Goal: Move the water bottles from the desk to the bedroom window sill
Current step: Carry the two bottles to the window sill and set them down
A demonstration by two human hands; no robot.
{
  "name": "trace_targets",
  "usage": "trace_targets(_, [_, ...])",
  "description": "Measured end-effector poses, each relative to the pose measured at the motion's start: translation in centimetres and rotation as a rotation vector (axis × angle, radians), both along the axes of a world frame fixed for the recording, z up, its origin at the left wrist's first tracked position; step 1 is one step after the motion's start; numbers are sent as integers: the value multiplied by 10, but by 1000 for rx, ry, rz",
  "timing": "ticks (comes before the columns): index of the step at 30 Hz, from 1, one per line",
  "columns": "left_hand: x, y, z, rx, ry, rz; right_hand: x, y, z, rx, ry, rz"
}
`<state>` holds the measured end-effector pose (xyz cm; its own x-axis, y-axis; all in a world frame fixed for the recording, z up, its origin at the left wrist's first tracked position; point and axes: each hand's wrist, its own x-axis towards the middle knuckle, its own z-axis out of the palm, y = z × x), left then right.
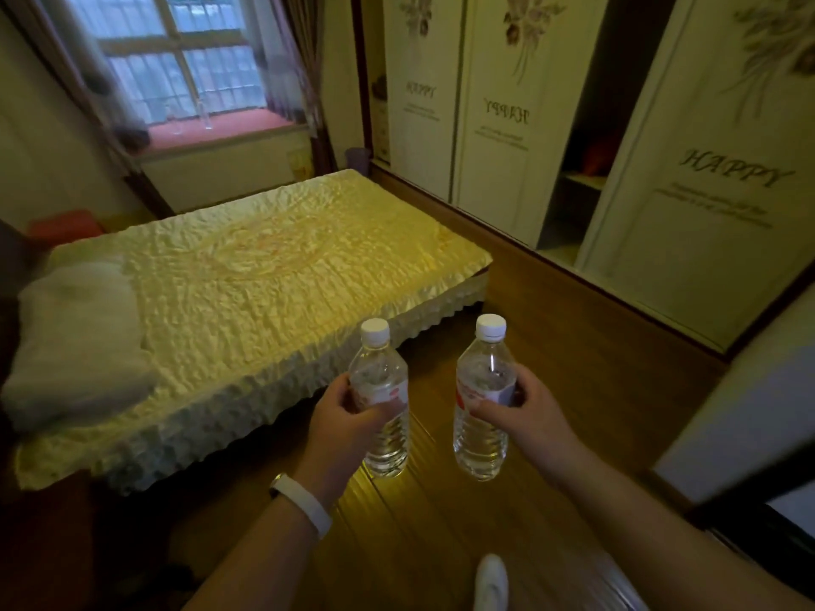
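Observation:
I hold two clear water bottles with white caps upright in front of me. My left hand [342,418] grips the left bottle [380,372] around its red-and-white label. My right hand [522,412] grips the right bottle [483,381] the same way. Both bottles hang over the wooden floor beside the bed's corner. The pink window sill [229,130] lies far ahead at the upper left, below the barred window. Two faint clear bottles [205,112] seem to stand on that sill, blurred.
A bed with a yellow quilted cover [264,275] fills the left and middle. A white wardrobe [498,108] with one door slid open lines the right wall. A strip of wooden floor [551,328] runs between them toward the window. A white slipper [491,579] shows at the bottom.

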<state>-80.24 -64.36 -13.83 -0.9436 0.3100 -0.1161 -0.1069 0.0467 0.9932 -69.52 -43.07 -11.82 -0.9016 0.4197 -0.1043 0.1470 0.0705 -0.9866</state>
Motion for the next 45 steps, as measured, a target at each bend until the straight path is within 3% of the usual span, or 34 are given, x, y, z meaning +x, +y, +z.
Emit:
trace_targets(14, [-148, 199, 4, -57, 8, -87, -135, 187, -11, -106, 15, -58])
trace_targets(28, [-270, 378, 16, -33, 30, -225, -229, 361, 6, -6, -15, -148])
trace_targets(37, [-403, 484, -14, -45, -7, -334, -348, 446, -11, 7, -84, -229])
trace_targets(45, [-533, 577, -2, 3, -26, -415, -463, 529, 11, 46, -147, -329])
